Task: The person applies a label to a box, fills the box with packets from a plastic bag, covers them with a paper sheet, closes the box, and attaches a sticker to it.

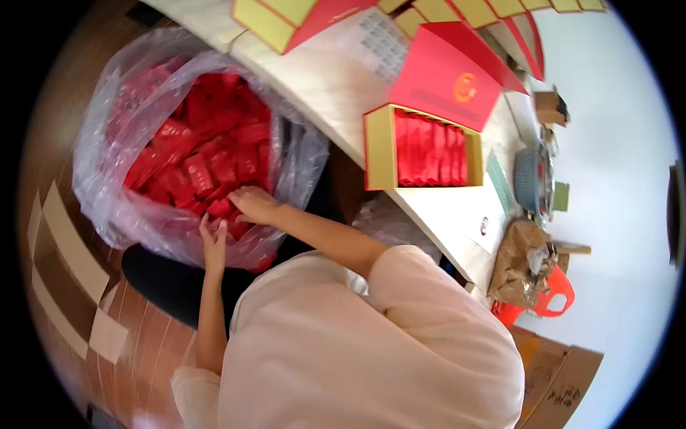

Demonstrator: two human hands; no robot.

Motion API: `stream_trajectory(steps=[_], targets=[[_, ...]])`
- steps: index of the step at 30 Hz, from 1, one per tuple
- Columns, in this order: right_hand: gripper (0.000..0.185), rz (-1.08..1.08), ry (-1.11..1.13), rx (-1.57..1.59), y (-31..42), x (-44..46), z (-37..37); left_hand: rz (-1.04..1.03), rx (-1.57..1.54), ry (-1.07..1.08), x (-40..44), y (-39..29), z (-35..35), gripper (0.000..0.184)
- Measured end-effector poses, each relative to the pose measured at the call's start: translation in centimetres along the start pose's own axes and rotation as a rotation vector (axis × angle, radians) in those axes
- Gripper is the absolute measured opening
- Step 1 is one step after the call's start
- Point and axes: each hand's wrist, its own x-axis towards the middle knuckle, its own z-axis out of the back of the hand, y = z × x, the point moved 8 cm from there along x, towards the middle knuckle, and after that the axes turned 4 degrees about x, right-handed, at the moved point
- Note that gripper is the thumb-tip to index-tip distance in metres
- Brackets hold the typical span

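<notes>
Through the head camera I see the left hand reaching up from below, palm partly turned inward, its fingers and thumb parted with a gap between them. The right hand comes in from the other side, back upward, wrist nearly straight, fingertips lowered onto small red packets; whether they grip one I cannot tell, because the hand covers the contact. The packets lie heaped in a large clear plastic bag, directly under and beyond both hands. Pale printing shows on several, too small and blurred for me to read. The bag's crumpled film veils part of the heap, and its lower part is hidden by a dark trouser leg.

Farther out, on a pale table, stands a red box with a yellow inner wall and a row of red packets inside. Its raised lid carries a round gold emblem and fine lines of text (illegible from here). More red-and-yellow boxes are cut off by the upper edge. Near them lies a sheet with a repeating grey print. At lower right, a brown carton bears dark handwritten marks I cannot decipher.
</notes>
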Motion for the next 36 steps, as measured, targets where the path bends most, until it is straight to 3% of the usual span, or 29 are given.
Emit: stream_trajectory(steps=[3,5,8,10,12,14,17,19,21,22,24,25,27,28,29,31,33,36], targets=[[0.060,0.028,-0.068,0.215,3.6,-0.8,2.5,0.012,-0.279,0.038,0.2,-2.5,-1.2,0.073],[0.066,0.088,-0.094,0.243,3.6,-0.7,0.3,-0.010,-0.148,-0.076,0.2,-3.3,-0.9,0.084],[0.069,0.130,-0.138,0.330,4.7,-2.1,0.3,0.157,-0.160,-0.189,0.7,-0.2,-1.0,0.087],[0.071,-0.040,0.026,0.168,3.2,-3.3,-2.2,0.226,-0.218,-0.216,0.5,1.1,-1.0,0.090],[0.071,-0.049,0.061,0.138,2.9,-4.1,-3.2,0.269,-0.264,-0.220,0.4,0.7,-0.5,0.092],[0.071,-0.067,0.089,0.103,2.3,-4.3,-3.5,0.448,-0.408,-0.322,-0.4,0.9,0.7,0.095],[0.064,-0.034,0.006,0.130,2.9,-4.5,-1.7,0.359,-0.358,-0.424,1.6,4.6,2.5,0.096],[0.053,-0.071,-0.214,0.336,2.7,-4.9,1.4,0.380,-0.499,-0.418,1.0,3.9,2.1,0.093],[0.044,-0.153,-0.264,0.360,2.5,-5.0,2.9,0.377,-0.545,-0.421,1.3,4.4,2.3,0.070],[0.043,-0.190,-0.343,0.487,1.8,-5.2,3.3,0.375,-0.546,-0.419,1.3,4.6,2.5,0.070],[0.043,-0.222,-0.419,0.738,0.5,-5.0,3.7,0.317,-0.831,-0.051,1.0,2.1,0.3,0.052],[0.043,-0.222,-0.417,0.737,0.3,-4.9,3.7,0.318,-0.833,-0.052,0.3,1.0,0.4,0.052],[0.047,0.119,-0.572,0.620,3.5,-5.1,6.8,0.494,-1.072,0.212,-2.5,-4.0,-2.3,0.046],[0.052,0.023,-0.364,0.878,4.7,-5.2,5.8,0.493,-1.155,0.255,-2.9,-4.2,-2.9,0.043],[0.052,0.025,-0.363,0.879,5.1,-5.4,5.5,0.492,-1.155,0.253,-2.8,-4.0,-2.8,0.043],[0.062,0.244,-0.157,0.294,8.0,-5.2,3.4,0.458,-1.204,0.234,-2.4,-3.6,-2.0,0.040],[0.070,0.228,-0.102,0.408,7.1,-4.8,1.4,0.456,-1.152,0.162,-2.3,-2.1,-0.6,0.039],[0.065,0.160,-0.124,0.225,3.8,-2.3,-0.7,0.523,-1.030,0.127,-3.6,-2.0,0.7,0.032]])
